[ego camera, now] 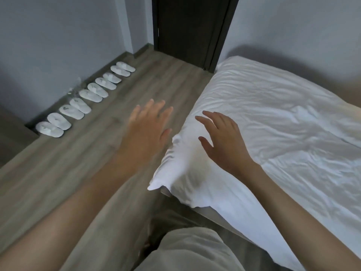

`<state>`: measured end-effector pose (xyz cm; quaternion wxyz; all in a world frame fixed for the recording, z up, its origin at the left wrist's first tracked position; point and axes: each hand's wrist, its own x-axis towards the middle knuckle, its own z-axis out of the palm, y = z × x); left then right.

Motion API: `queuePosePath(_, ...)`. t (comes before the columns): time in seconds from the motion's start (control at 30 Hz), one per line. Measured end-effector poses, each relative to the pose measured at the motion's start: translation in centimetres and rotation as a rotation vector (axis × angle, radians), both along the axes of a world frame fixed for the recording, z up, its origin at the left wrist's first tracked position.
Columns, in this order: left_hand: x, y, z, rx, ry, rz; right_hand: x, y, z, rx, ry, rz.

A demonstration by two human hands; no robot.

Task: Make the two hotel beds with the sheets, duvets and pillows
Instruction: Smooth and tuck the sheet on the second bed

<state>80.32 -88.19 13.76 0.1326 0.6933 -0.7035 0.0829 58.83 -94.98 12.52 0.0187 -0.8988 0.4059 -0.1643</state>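
Pillow (187, 163) on bed (273, 118), slippers (86, 98) apparently leftward

hotel bedroom | white-sheeted bed (273, 118) | row of white slippers (86, 98)

Both hands spread above white pillow (187, 153), wrinkled bed (283, 118), slippers (86, 98)

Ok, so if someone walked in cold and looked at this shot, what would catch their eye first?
Two open hands stretch forward mid-frame: the left hand over the wooden floor, the right hand over a white pillow at the near corner of the bed. Next come the white slippers lined up along the left wall, and the wrinkled white sheet covering the bed on the right.
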Motion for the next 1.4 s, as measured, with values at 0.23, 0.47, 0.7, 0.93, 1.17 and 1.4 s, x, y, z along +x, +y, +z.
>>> queuePosePath(0.23,10.5,-7.7,-1.1,-0.031,-0.016,-0.128,9.9,-6.1,-1.1,-0.02,0.0,-0.073)
queuePosePath(0.47,22.0,-20.6,0.4,0.081,-0.089,-0.195,21.8,-18.7,-0.7,-0.019,-0.02,-0.153)
queuePosePath(0.7,30.1,-34.8,2.7,0.099,-0.053,-0.276,29.7,-30.5,2.3,-0.069,-0.022,-0.27)
queuePosePath(0.93,34.8,-51.5,1.7,0.063,0.02,-0.4,33.3,-41.4,1.5,-0.096,0.012,-0.471)
queuePosePath(1.17,37.6,-69.5,1.7,0.073,-0.004,-0.655,36.7,-54.2,1.6,-0.075,0.018,-0.744)
queuePosePath(1.4,36.3,-84.6,2.2,0.076,-0.023,-0.887,38.1,-63.6,2.8,-0.045,0.015,-0.966)
